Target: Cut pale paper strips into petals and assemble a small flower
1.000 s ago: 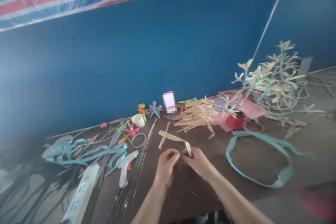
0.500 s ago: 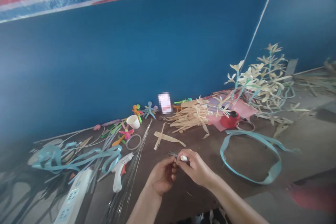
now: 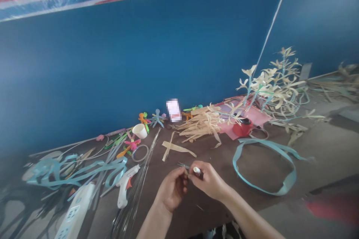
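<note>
My left hand [image 3: 174,188] is curled, thumb and fingertips pinched together beside the right fingers; whatever sits in the pinch is too small to make out. My right hand [image 3: 209,181] is closed around a small tool with thin grey tips [image 3: 183,165] that point left, past the left fingertips. A round white end [image 3: 196,170] shows between the right fingers; whether it belongs to the same tool I cannot tell. Beyond the hands, two pale dried husk strips [image 3: 179,146] lie crossed on the brown table [image 3: 157,179].
To the left lie thin wires [image 3: 146,168], a white glue gun [image 3: 127,186], a power strip [image 3: 75,213] and blue ribbon [image 3: 92,170]. A paper cup [image 3: 140,131] stands behind. Husk strips [image 3: 200,125], a red tape roll [image 3: 242,129], husk flowers [image 3: 269,82] and looped ribbon [image 3: 290,177] occupy the right.
The view has shifted slightly, so the table items appear a little further left. Both hands stay together in nearly the same pose, with the grey tips still poking out.
</note>
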Tool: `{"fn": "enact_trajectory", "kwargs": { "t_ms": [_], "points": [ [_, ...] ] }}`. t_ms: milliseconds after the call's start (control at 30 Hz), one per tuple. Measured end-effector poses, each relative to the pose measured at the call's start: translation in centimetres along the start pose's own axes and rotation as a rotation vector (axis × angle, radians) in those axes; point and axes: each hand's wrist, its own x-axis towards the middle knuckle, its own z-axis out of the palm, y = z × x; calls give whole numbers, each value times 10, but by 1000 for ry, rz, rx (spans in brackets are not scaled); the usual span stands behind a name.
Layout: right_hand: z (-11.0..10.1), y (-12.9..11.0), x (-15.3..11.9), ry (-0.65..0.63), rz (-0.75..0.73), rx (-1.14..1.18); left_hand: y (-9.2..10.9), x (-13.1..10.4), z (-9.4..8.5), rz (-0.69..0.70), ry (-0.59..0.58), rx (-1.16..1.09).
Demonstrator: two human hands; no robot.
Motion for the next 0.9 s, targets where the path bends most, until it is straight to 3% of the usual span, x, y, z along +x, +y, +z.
{"fn": "enact_trajectory", "kwargs": {
  "t_ms": [100,233,433,633,733,833,900],
  "points": [
    [-1,-2,0,-1,-29,-35,-1,3,-1,-54,40,-38],
    [-1,-3,1,-12,-43,-74,-2,7,-5,6,114,-53],
    [0,-1,1,-44,-32,-13,-1,6,-5,-115,42,-115],
    [6,7,1,-22,131,163,-7,-2,3,203,-36,106],
    [8,11,1,-31,131,147,-9,-3,4,245,-29,163],
    [3,18,3,-23,130,12,-8,-1,1,246,3,143],
    [-6,27,7,43,137,-199,-7,1,-2,246,19,146]
  ]
}}
